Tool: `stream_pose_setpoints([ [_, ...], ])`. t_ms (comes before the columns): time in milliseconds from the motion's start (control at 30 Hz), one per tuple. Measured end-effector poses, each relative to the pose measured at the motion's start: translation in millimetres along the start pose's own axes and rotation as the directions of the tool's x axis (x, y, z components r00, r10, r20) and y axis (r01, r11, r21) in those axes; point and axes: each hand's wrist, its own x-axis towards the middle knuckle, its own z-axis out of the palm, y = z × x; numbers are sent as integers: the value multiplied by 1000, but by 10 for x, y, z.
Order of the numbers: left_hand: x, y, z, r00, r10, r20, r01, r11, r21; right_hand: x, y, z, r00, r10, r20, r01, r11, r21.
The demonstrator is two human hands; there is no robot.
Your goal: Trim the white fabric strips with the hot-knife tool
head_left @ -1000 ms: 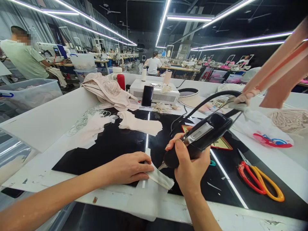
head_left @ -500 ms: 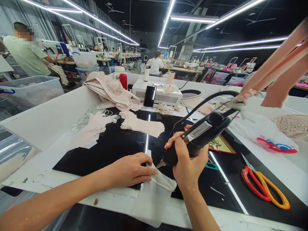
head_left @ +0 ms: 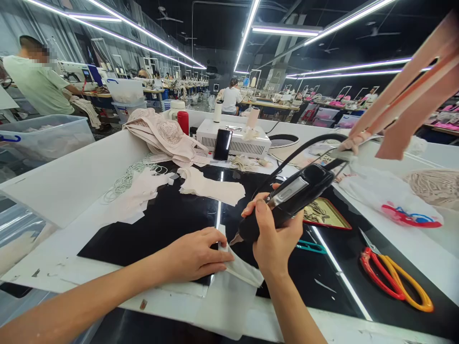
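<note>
My left hand (head_left: 197,253) lies palm down at the near edge of the black board, fingertips pressing on a small off-white fabric piece (head_left: 245,270). Its fingers are stretched out and slightly apart. My right hand (head_left: 274,239) is wrapped around a black corded hand tool (head_left: 292,196) with a silver lever. The tool's narrow tip points down and left, close to the fabric beside my left fingertips; whether it touches, I cannot tell. A white strip (head_left: 222,234) sticks out beyond my left fingers. Pale translucent material hangs over the front edge below.
Cut fabric pieces (head_left: 211,186), a phone (head_left: 223,145) and a vented white box (head_left: 233,138) stand farther back. To the right are red-and-orange-handled scissors (head_left: 396,277), a teal tool (head_left: 311,246) and a tray (head_left: 333,215) of small parts. Peach straps (head_left: 401,95) hang above the tool.
My right hand and the tool have shifted slightly left, bringing the tip nearer my left fingertips. More of the tray and teal tool shows. My left hand stays in place.
</note>
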Motion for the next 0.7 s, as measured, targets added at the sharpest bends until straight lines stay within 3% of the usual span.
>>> stream_pose_setpoints([
  [467, 5, 14, -11, 997, -71, 18, 71, 997, -3, 31, 117, -5, 999, 42, -8, -42, 994, -105],
  [600, 10, 63, -68, 993, -111, 30, 112, 993, -39, 66, 6, -43, 998, 51, -21, -54, 988, -142],
  [700, -102, -26, 19, 989, -149, -12, 149, 987, -58, 74, -142, -76, 998, 54, 24, -50, 989, -137],
])
